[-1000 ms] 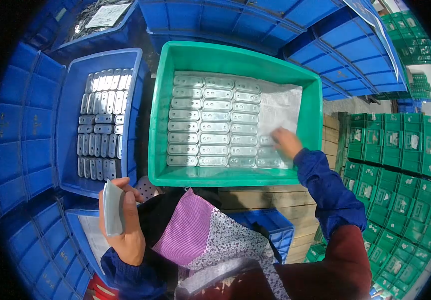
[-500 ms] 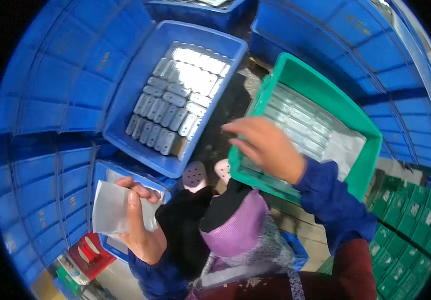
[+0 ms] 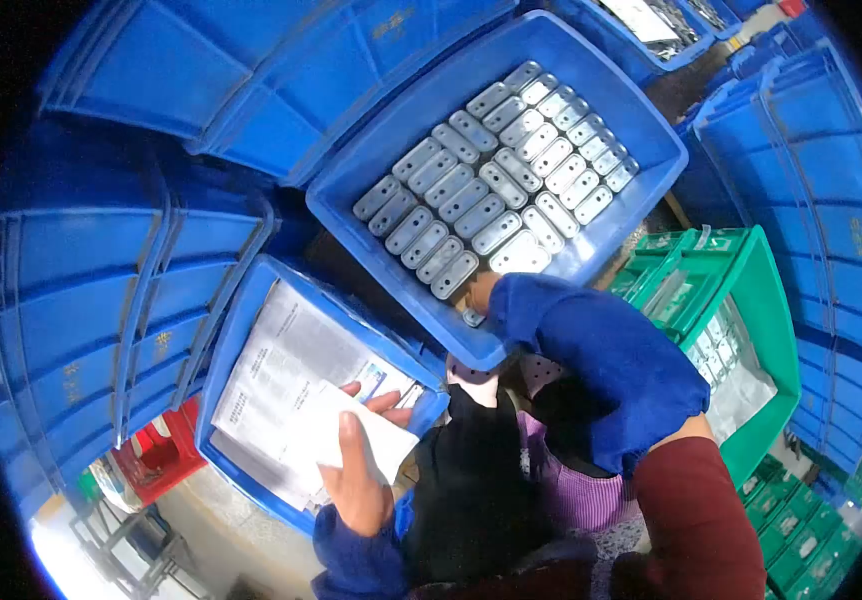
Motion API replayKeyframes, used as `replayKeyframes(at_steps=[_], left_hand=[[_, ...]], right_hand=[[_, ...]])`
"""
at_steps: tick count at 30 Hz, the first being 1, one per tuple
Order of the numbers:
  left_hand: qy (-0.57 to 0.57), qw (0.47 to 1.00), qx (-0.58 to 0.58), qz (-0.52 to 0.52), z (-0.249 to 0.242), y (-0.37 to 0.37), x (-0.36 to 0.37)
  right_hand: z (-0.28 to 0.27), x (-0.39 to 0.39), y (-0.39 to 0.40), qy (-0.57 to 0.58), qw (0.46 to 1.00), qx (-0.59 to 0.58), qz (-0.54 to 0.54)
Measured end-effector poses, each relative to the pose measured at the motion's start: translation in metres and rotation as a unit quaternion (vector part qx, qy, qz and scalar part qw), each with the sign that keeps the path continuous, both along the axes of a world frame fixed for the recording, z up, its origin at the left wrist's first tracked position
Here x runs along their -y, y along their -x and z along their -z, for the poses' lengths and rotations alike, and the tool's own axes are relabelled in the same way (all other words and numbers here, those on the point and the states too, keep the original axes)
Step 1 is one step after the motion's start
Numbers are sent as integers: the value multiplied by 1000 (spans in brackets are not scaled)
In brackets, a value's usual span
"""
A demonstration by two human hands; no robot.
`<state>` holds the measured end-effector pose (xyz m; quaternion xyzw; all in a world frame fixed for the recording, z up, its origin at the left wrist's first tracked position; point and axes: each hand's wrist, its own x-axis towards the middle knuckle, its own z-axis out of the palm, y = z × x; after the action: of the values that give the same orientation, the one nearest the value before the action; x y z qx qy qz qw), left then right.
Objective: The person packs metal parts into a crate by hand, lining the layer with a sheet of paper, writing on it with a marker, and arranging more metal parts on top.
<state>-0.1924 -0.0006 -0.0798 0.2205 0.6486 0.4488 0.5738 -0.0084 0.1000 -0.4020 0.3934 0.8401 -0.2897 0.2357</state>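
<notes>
Head view, and here we are: the left hand (image 3: 356, 490) is pinching a stiff, smooth white paper (image 3: 383, 440), thumb over its face and fingers curled round the far edge. Just beyond that hand a small blue tub (image 3: 228, 355) holds a flat printed sheet (image 3: 276, 350), matte, with dark lines of type.

Over to the right hand (image 3: 481, 292), down in the near corner of the big blue bin (image 3: 591, 75), right by the end of the metal pieces (image 3: 446, 180). Its fingertips are mostly hidden, so I can't tell whether they grip anything. Beyond it lie those pieces: shiny, oblong, round-ended, dotted with holes, packed in slanting rows. A crumpled blue sleeve (image 3: 601, 350) covers the forearm, and to the right of that hand a green plastic crate (image 3: 776, 330) holds more silvery oblongs beside pale, creased lining (image 3: 746, 400).
</notes>
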Motion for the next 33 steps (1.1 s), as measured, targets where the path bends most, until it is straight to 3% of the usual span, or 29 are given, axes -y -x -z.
replayKeyframes(at_steps=[8, 11, 13, 15, 16, 18, 19, 21, 23, 24, 25, 26, 29, 30, 32, 33], left_hand=[[20, 997, 69, 9, 31, 18, 0], [18, 998, 66, 0, 28, 22, 3], [0, 1000, 17, 22, 25, 24, 5], [-26, 998, -4, 63, 23, 22, 5], [-25, 995, -34, 93, 22, 21, 4], [-42, 980, -92, 172, 17, 12, -5], [-72, 971, -113, 199, 18, 4, -7], [-114, 946, -139, 269, 3, -24, -15], [-148, 916, -163, 337, -8, -55, -17], [-194, 900, -146, 362, -19, -71, -16], [-181, 909, -76, 369, -27, -86, -12], [-163, 911, -4, 378, -33, -102, -7], [-202, 869, -65, 447, -54, -151, 12], [-246, 849, -82, 460, -59, -170, 20], [-270, 807, -103, 515, -76, -206, 41], [-283, 784, -115, 541, -80, -223, 52]], right_hand=[[36, 6, 3, 2, 998, 10, 61], [11, 1, 4, 5, 998, 8, 58], [-38, -11, -1, 26, 997, 2, -77], [-71, -9, -13, -6, 997, -45, -66], [-113, -12, -21, 16, 996, -71, -50], [-174, -5, -48, 22, 972, -226, 58], [-192, -1, -62, 39, 930, -353, 94], [-282, 19, -81, 144, 893, -371, 211], [-317, 54, -103, 155, 828, -477, 251], [-339, 74, -111, 197, 799, -470, 319], [-345, 91, -121, 138, 809, -482, 307], [-361, 112, -131, 142, 806, -442, 367], [-379, 168, -169, -63, 817, -477, 319], [-391, 188, -180, -23, 802, -476, 361], [-402, 228, -193, -139, 813, -405, 395], [-397, 247, -198, -186, 794, -383, 434]])
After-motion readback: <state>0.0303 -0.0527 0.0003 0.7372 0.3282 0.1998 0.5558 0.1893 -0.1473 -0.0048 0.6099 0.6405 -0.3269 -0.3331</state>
